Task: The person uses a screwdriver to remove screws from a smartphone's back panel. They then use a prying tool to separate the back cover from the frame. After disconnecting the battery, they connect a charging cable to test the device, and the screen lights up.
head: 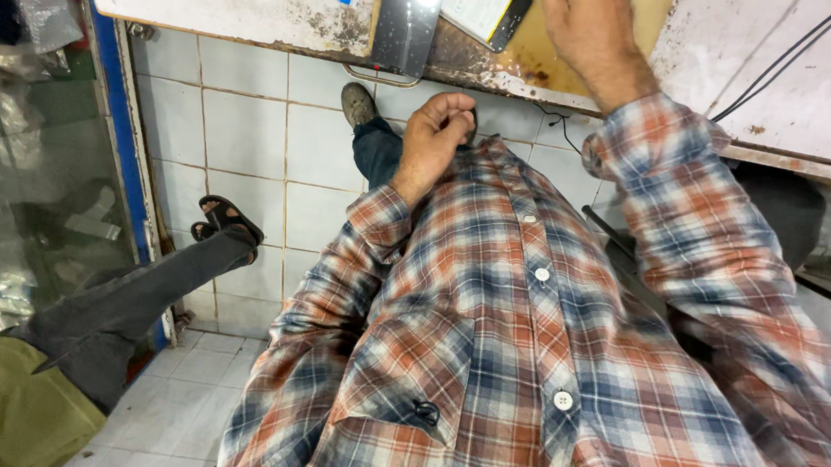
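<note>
Head view: left hand curled into loose fist, fingers together, gripping nothing visible, held against plaid shirt at lap, just below worn workbench edge. Right hand reaches up onto bench top, fingers cut off by frame edge; cannot tell if spread or closed. Two phones lie just left of it: dark-screened phone overhanging bench edge, smaller yellow-rimmed phone beside. Another person's grey trouser leg, sandal on tiled floor at left.
</note>
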